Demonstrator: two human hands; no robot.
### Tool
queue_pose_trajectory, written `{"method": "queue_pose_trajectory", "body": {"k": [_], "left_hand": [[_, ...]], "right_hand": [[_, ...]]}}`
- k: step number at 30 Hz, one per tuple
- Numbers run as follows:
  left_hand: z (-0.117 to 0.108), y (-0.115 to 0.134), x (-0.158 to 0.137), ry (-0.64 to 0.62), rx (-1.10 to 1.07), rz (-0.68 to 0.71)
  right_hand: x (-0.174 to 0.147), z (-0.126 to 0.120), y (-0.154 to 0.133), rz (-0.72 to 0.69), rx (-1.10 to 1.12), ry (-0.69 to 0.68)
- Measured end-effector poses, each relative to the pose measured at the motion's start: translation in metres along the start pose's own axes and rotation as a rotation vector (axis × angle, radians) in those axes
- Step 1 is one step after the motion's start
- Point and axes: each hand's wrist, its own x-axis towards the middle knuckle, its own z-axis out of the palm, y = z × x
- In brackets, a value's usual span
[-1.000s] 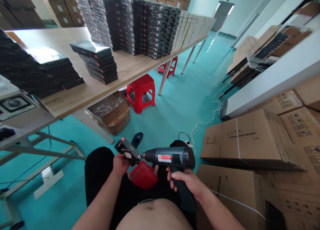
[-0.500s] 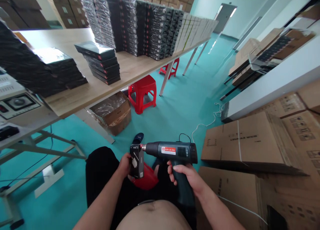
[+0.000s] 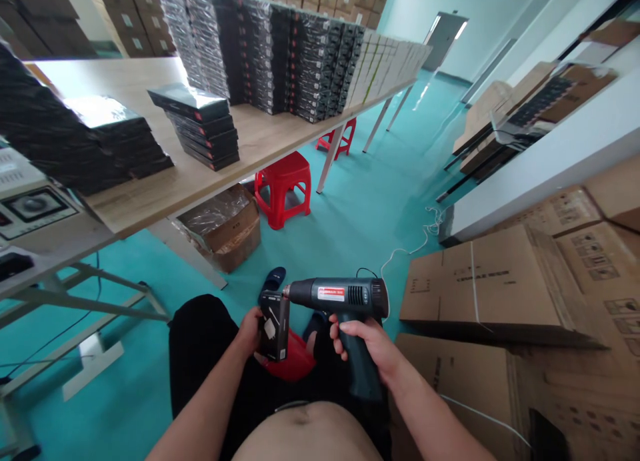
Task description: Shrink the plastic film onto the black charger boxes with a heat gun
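My left hand [image 3: 251, 332] is closed on the left side of a small black retail box [image 3: 273, 327], held upright above my lap with a printed picture on the face toward me. My right hand [image 3: 361, 341] is wrapped round the grip of a dark heat gun [image 3: 340, 297] with a red and white label. The gun points left, and its metal nozzle is at the upper right edge of the box; whether they touch I cannot tell. Below the box shows a red stool seat [image 3: 293, 361] between my legs.
Stacks of wrapped black boxes [image 3: 270, 54] stand on the wooden table [image 3: 260, 131], with a short stack [image 3: 200, 124] near its edge. A red stool [image 3: 284, 187] and an open carton [image 3: 227, 231] are beneath. Large cartons [image 3: 465, 281] line the right; a white cable [image 3: 407, 251] crosses the floor.
The heat gun has shifted slightly up and left, its nozzle now nearer the box's top right corner. The box has turned a little, and both hands keep their hold.
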Motion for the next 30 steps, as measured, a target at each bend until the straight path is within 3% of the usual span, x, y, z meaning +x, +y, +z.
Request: {"method": "queue_pose_trajectory", "body": {"k": [4,10,16,18,24,30], "left_hand": [[-0.004,0.001,0.003,0.04,-0.027,0.052],[-0.007,0.004,0.006,0.092,-0.091,0.115],[-0.005,0.003,0.007,0.101,-0.112,0.136],[-0.006,0.004,0.007,0.108,-0.124,0.142],[-0.009,0.01,0.007,0.146,-0.232,0.209],[-0.005,0.015,0.007,0.15,-0.293,0.263]], "right_hand": [[0.001,0.003,-0.006,0.004,-0.094,-0.016],[-0.013,-0.006,-0.013,0.215,-0.347,-0.18],[0.009,0.013,-0.022,0.01,-0.231,-0.036],[0.011,0.018,-0.025,-0.004,-0.236,-0.048],[-0.017,0.005,-0.013,0.211,-0.44,-0.241],[-0.033,-0.016,0.006,0.209,-0.342,-0.06]]}}
